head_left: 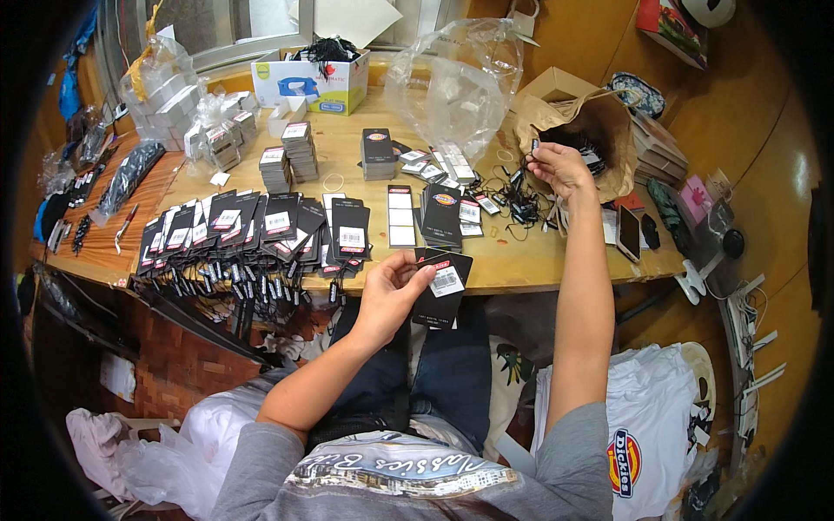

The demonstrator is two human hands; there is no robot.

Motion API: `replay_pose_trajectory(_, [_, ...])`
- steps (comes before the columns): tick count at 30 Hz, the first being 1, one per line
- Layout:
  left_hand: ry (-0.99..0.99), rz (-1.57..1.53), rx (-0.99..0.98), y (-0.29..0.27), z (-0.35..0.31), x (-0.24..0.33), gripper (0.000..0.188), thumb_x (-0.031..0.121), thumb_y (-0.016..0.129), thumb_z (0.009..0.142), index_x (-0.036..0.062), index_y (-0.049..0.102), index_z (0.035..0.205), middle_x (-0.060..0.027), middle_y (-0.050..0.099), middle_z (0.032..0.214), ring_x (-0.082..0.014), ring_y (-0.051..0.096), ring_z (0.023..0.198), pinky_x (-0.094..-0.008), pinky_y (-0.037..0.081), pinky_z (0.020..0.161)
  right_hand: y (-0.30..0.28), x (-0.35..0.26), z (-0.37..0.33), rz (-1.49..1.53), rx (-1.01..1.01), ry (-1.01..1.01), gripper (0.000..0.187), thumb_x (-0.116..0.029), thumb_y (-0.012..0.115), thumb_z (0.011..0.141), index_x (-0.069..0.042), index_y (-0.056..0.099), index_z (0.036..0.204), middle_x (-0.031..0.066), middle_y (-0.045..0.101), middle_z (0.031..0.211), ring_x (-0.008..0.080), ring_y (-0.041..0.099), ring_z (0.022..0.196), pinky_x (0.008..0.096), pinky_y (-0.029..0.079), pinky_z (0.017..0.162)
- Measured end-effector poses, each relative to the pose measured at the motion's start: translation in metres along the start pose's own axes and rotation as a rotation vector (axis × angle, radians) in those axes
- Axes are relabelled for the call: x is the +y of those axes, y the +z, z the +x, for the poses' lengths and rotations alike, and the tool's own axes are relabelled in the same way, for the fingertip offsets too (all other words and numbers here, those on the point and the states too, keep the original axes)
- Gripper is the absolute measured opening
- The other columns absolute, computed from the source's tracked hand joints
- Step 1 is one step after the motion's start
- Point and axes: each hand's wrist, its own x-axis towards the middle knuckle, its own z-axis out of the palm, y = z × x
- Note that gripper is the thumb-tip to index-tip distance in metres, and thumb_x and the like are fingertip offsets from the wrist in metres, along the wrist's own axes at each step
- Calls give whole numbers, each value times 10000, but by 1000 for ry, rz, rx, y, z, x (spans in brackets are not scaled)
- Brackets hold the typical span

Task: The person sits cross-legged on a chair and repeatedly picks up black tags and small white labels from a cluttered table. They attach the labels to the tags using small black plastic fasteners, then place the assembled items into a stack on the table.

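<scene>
My left hand [388,297] pinches a few black hang tags [445,304] with a white barcode sticker on the top one, held just in front of the table edge. My right hand [565,169] is raised at the mouth of a brown paper bag [526,128], its fingertips closed on a small black string fastener [534,148]. Dark strings fill the bag. More string fasteners [521,207] lie loose on the table below that hand. Between my hands rest a stack of black tags [441,213] and a sticker strip [401,217].
On the left, overlapping rows of stickered tags [278,221] let their strings hang over the edge. Behind them stand tag stacks [300,149] and a white box [339,87]. A clear plastic bag [460,82] sits at the back. A phone [628,233] lies at right.
</scene>
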Motion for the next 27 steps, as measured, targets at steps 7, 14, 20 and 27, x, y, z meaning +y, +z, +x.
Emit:
replay_pose_trajectory(7, [73, 23, 9, -9, 0, 10, 106, 75, 558, 778, -5, 513, 830, -18, 556, 775, -47, 505, 706, -178, 408, 636, -7, 4, -8, 70, -85, -16, 55, -137, 568, 747, -101, 548, 783, -16, 559, 670, 53, 475, 548, 176, 352, 484])
replay_pose_trajectory(14, [0, 57, -6, -4, -1, 20, 102, 90, 570, 762, 12, 546, 823, -38, 575, 863, -77, 516, 758, -209, 392, 709, 11, -7, -40, 557, -385, -137, 151, -63, 474, 798, -23, 494, 943, 140, 571, 911, 225, 541, 888, 297, 430, 769])
replay_pose_trajectory(20, [100, 147, -218, 15, 8, 30, 115, 94, 576, 750, -9, 563, 800, -100, 487, 1123, -76, 516, 822, -201, 415, 714, 66, 8, -128, 560, -468, -273, 209, -94, 472, 801, -11, 489, 991, 149, 566, 943, 224, 520, 939, 310, 386, 845])
replay_pose_trajectory(27, [-101, 87, -271, 22, -16, 30, 145, 62, 582, 749, -20, 557, 866, -39, 590, 754, -59, 536, 664, -180, 432, 592, 94, 35, -193, 675, -282, -153, 201, -122, 492, 804, 10, 516, 953, 111, 549, 959, 154, 530, 870, 269, 414, 782])
